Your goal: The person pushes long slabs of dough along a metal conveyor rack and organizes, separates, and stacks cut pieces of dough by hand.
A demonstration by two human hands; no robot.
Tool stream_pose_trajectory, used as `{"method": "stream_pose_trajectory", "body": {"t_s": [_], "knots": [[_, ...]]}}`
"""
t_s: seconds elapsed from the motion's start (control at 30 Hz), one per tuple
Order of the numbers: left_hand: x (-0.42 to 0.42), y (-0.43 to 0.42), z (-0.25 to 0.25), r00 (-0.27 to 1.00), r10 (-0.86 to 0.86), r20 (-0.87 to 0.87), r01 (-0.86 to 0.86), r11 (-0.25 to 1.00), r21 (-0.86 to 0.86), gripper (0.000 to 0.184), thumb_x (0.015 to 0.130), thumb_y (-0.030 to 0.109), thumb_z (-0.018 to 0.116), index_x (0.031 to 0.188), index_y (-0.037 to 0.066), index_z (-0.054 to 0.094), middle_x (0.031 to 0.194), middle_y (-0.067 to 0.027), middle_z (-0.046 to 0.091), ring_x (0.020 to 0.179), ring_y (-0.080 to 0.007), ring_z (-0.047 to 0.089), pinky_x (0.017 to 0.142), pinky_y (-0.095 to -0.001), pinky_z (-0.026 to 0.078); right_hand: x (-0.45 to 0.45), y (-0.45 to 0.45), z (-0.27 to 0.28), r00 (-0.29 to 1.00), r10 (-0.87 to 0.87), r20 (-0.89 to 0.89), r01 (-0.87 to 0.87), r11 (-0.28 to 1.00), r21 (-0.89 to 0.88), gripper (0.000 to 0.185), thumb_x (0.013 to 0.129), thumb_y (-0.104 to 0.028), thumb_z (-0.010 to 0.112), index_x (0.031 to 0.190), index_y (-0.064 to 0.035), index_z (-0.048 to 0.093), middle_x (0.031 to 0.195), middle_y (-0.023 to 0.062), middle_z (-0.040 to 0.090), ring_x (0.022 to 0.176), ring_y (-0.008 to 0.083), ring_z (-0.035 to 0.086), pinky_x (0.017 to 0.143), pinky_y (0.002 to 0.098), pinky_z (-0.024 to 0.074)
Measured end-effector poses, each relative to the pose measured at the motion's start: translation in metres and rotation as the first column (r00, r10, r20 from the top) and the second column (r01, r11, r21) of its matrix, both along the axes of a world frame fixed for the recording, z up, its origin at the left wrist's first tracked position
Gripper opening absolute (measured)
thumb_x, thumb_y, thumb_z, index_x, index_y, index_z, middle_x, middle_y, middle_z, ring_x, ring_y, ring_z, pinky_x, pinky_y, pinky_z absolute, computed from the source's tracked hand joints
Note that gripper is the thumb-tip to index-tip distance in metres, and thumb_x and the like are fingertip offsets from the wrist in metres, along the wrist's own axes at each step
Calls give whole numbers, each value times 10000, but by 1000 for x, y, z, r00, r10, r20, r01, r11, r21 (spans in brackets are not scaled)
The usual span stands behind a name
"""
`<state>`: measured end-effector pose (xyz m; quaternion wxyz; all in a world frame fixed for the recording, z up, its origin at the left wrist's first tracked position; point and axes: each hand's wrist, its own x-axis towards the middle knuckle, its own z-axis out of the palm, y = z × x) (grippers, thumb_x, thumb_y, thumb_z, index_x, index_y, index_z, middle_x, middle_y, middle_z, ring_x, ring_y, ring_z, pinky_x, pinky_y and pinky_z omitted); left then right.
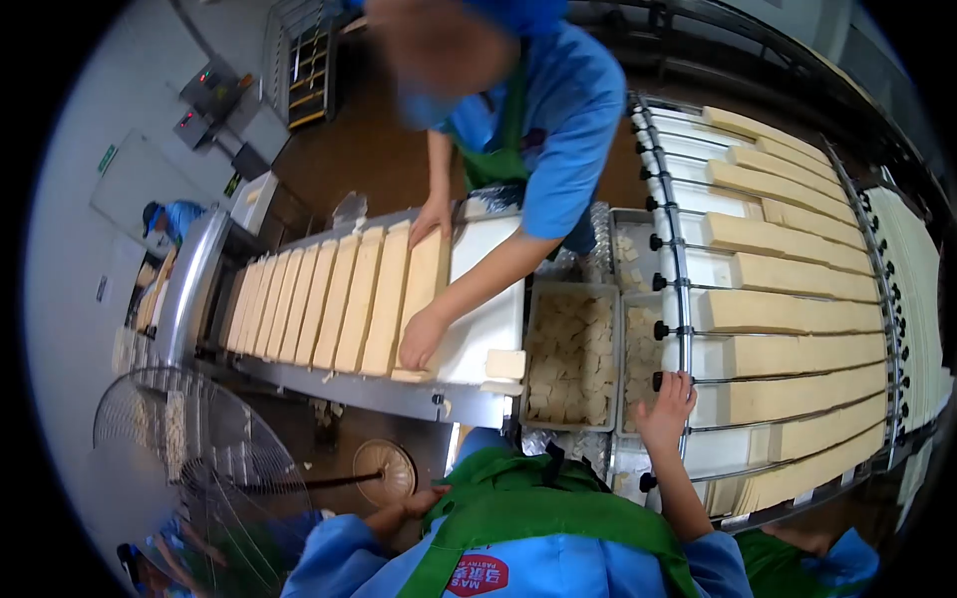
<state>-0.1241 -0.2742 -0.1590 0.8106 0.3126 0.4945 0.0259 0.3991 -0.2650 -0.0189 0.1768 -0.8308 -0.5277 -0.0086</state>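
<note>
My right hand (666, 414) rests on the metal side rail (684, 329) of the right-hand conveyor, beside a black knob, fingers stretched out and holding nothing. Just past its fingertips are long, pale-yellow rows of what look like thin stacked biscuits or wafers (807, 354), lying between thin metal rods. My left hand (427, 500) is low by the side of my green apron (543, 523); how its fingers are set is not clear. No object shows in it.
Across from me, a co-worker in blue presses both hands on a pale bar (425, 279) at the end of a row on the left conveyor (483, 289). Between the conveyors, a bin (570, 424) holds square broken pieces. A wire-guarded fan (194, 468) stands at lower left.
</note>
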Motion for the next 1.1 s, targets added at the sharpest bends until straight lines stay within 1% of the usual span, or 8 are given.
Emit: {"method": "stream_pose_trajectory", "body": {"t_s": [0.1,0.3,0.4,0.5,0.57,0.83,0.87,1.1], "knots": [[19,-12,95,957,-290,15,281,937,206,250,897,222,546,1046,38,628,1074,-67,603,943,-181,559,855,-320,448,3,0,-2,999,50,-5,-50,998,-23,627,699,-197,675,1225,37,426,1219,190,466,1252,353,350,1041,512,225],[-4,-30,-48,889,302,-343,-392,891,-231,359,873,307,559,1105,39,616,1002,-178,655,915,-302,628,825,-388,485,4,7,8,999,47,18,-41,966,-255,677,705,-212,720,1249,40,405,1249,190,448,1273,367,333,1045,524,242],[9,-7,-40,545,-139,-827,429,893,133,364,856,347,578,1096,76,613,972,-239,642,920,-380,624,794,-434,493,-6,20,31,997,32,75,6,889,-458,712,705,-244,733,1273,33,404,1307,196,422,1298,371,307,1055,558,226],[9,38,-32,581,490,-651,187,697,692,245,878,224,567,1050,51,591,870,-190,655,775,-325,640,693,-405,497,-41,45,64,965,259,-41,-256,896,-362,642,731,-266,727,1236,35,469,1321,216,438,1270,377,361,1058,499,277],[14,89,0,566,776,-278,148,236,960,224,869,69,574,1078,13,518,803,-88,543,656,-181,538,618,-337,475,-68,65,83,883,401,-243,-456,856,-245,598,746,-265,718,1217,30,496,1305,219,459,1243,375,400,1047,463,316],[34,223,85,627,775,79,-433,262,862,649,707,124,776,1222,-53,422,874,-154,617,738,-240,631,629,-322,508,-211,205,119,275,812,-515,-949,316,-9,502,780,-172,682,1229,-33,506,1254,207,506,1181,354,475,984,403,396],[33,229,79,614,751,-243,-109,385,916,607,650,118,803,1126,-64,474,926,-205,630,830,-327,645,700,-374,513,-227,230,128,198,843,-500,-964,259,55,512,768,-150,676,1227,-6,501,1260,205,500,1199,358,463,993,409,388],[51,235,98,619,770,-155,-266,392,881,566,652,100,782,1110,-18,472,960,-213,629,903,-349,632,771,-377,505,-292,411,39,293,924,-248,-949,312,41,620,726,-140,681,1264,54,443,1316,237,450,1267,375,384,1056,396,333]]}}
